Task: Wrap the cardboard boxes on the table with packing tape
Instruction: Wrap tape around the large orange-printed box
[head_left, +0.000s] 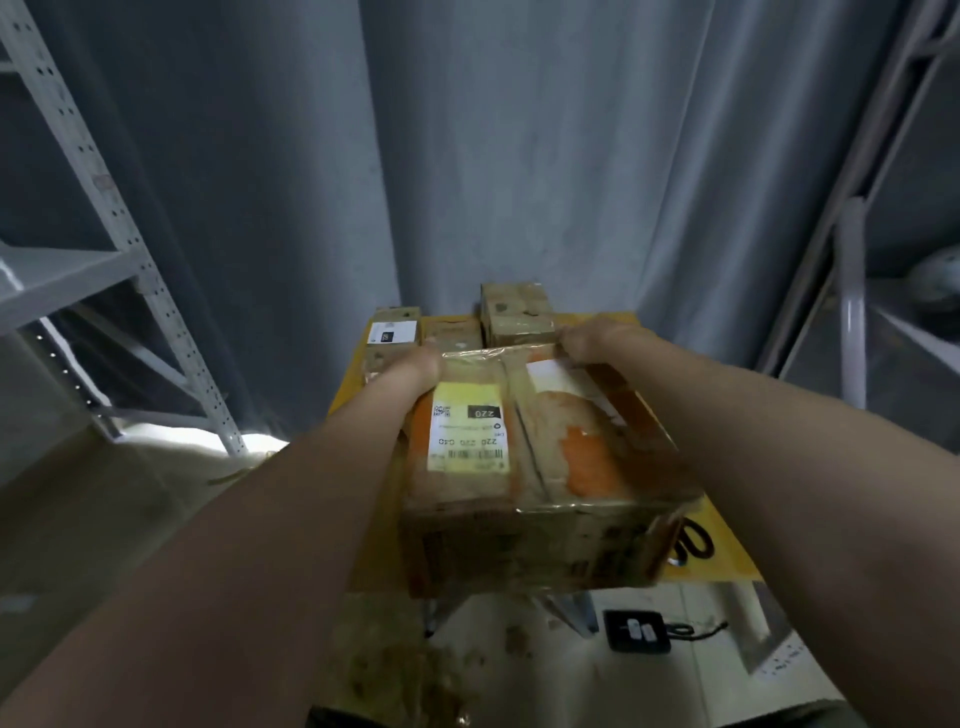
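A big cardboard box (540, 467) with a white shipping label, orange patches and shiny tape strips is tilted toward me at the near end of the yellow table (727, 561). My left hand (415, 369) grips its far left corner. My right hand (592, 338) grips the far right edge, fingers curled over and hidden behind the box. Three smaller cardboard boxes stand at the table's back: one with a label (393, 327), a low one (452, 332) and a taller one (517, 312). No tape roll shows.
Black scissors (691, 543) lie on the table right of the big box. A black device (639, 631) with a cable lies on the floor below. Grey metal shelving (130, 270) stands left, and another shelf frame (852, 312) stands right. A grey curtain hangs behind.
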